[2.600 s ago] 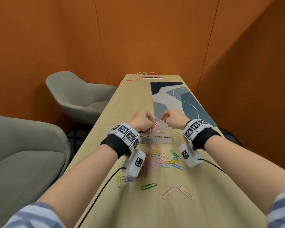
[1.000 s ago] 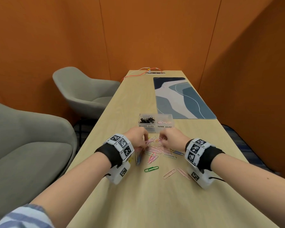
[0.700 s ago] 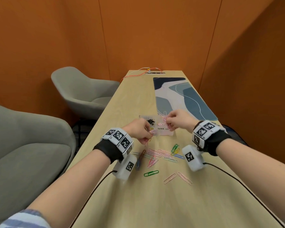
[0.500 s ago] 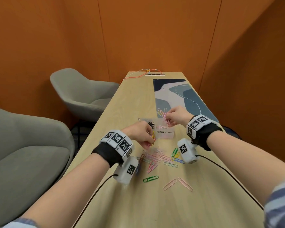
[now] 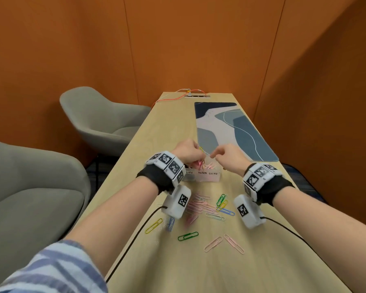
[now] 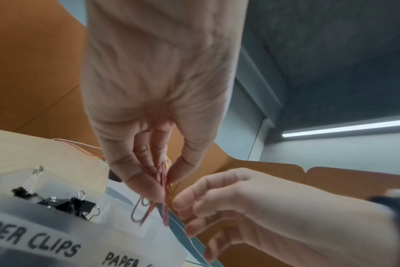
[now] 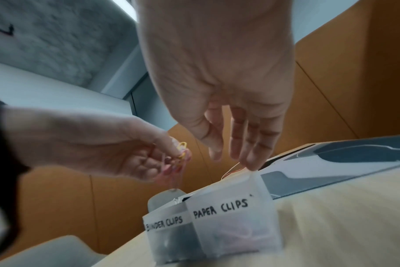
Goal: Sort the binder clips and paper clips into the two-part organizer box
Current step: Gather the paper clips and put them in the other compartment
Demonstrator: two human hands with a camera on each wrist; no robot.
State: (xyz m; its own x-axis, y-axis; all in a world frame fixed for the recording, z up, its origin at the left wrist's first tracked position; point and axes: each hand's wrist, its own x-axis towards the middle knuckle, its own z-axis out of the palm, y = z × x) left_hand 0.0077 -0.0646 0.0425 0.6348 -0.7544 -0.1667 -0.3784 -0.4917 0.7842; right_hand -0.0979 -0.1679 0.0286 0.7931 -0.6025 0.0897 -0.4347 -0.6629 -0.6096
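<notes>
The translucent two-part organizer box point(image 5: 207, 176) point(image 7: 231, 216) stands mid-table, labelled BINDER CLIPS on the left and PAPER CLIPS on the right. Black binder clips point(image 6: 73, 206) lie in the left part, pink paper clips point(image 5: 208, 166) in the right. My left hand point(image 5: 188, 153) point(image 6: 164, 182) hangs over the box and pinches a bunch of pink and yellow paper clips point(image 6: 162, 204) point(image 7: 178, 162). My right hand point(image 5: 226, 155) point(image 7: 231, 153) hovers beside it over the right part, fingers loose and holding nothing. Several coloured paper clips point(image 5: 207, 208) lie scattered on the table nearer me.
A blue and grey desk mat point(image 5: 230, 132) lies beyond the box on the right. Two grey armchairs point(image 5: 101, 121) stand left of the narrow wooden table point(image 5: 178, 127). Orange cables point(image 5: 178, 96) run to a socket at the far end. Orange walls close in on the right.
Both hands picked clips from the pile and rose to the box. The right hand's pink clips are gone from its fingers. The left hand moved over the box, still holding its bunch.
</notes>
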